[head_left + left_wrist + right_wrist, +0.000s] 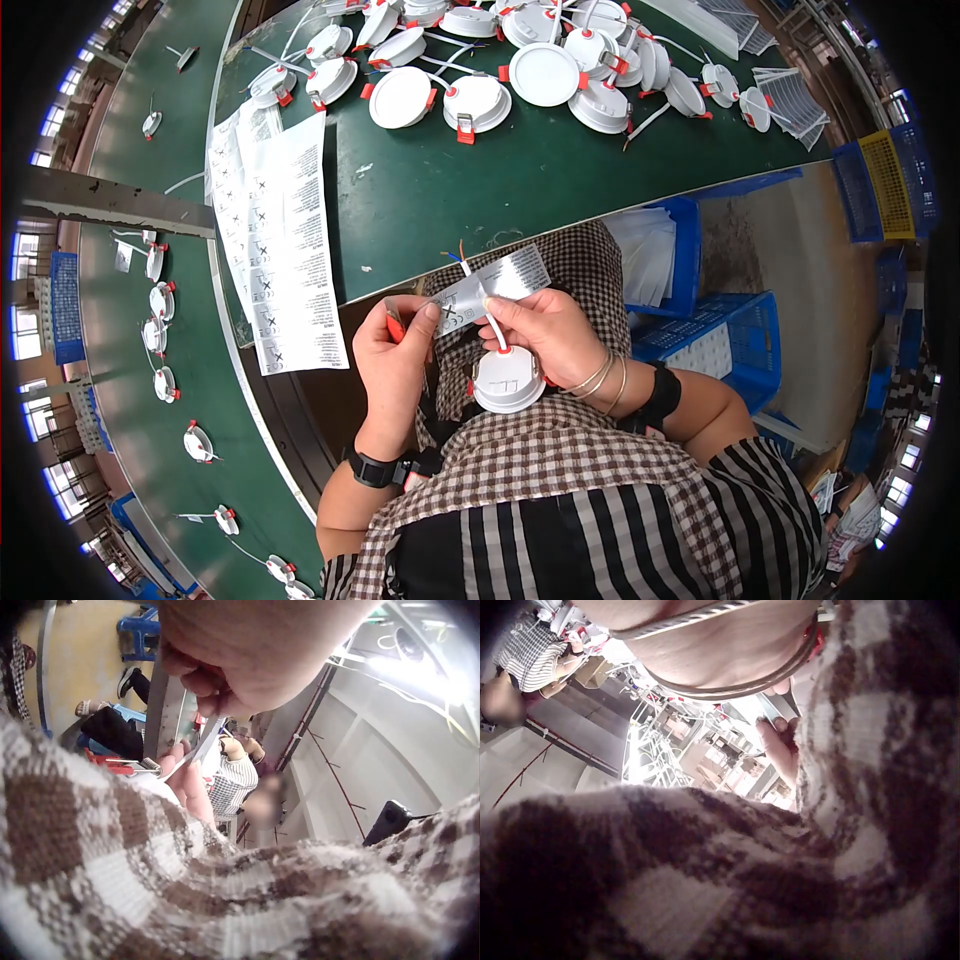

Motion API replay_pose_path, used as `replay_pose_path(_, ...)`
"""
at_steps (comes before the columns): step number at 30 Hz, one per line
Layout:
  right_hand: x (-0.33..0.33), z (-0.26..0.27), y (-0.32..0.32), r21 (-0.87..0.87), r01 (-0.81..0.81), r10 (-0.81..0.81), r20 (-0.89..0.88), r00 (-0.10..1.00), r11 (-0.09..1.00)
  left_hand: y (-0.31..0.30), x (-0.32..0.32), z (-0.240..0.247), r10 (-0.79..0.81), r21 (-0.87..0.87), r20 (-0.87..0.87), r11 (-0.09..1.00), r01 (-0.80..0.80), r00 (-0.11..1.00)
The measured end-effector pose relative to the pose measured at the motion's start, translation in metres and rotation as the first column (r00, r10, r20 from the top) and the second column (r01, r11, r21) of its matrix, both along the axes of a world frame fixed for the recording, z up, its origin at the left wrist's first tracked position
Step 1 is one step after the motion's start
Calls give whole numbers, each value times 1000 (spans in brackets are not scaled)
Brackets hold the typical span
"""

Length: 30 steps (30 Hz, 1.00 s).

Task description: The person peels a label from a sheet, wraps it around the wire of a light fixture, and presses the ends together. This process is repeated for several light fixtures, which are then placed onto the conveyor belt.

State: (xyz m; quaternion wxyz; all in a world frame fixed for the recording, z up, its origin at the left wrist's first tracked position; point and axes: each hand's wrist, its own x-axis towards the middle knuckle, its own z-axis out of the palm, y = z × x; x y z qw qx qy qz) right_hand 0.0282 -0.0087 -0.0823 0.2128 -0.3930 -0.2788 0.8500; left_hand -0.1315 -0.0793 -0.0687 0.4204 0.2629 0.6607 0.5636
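A silver printed label (515, 275) stretches between the two hands in front of the lap. My left hand (392, 350) pinches its left end between thumb and finger; a small red object (395, 322), mostly hidden, is also in that hand. My right hand (555, 335) pinches the label near its middle, with the thumb at the white cable (496, 330). This cable crosses the label and ends in bare coloured wires (461, 252). It comes from a round white downlight (508, 380) with red-tipped clips, lying on the checked apron. In the left wrist view the label (206, 740) shows edge-on.
Many white downlights (545, 75) are heaped across the far side of the green table (430, 210). Printed label sheets (295, 240) overhang its left edge. On the left, more downlights (198, 440) line a green belt. Blue crates (740, 330) stand at the right.
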Motion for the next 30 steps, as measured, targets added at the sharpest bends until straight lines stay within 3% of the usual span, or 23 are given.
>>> replay_pose_path(16,1,-3,-1,12,-56,56,-2,998,998,-2,0,-2,22,15,-50,1000,-21,999)
replay_pose_path(26,-3,-4,0,-96,59,-59,6,998,994,1,3,-3,18,-20,-53,1000,-19,998)
replay_pose_path(30,-5,-7,0,-50,68,-70,-29,997,996,1,2,-1,1,4,-176,1000,-1,984)
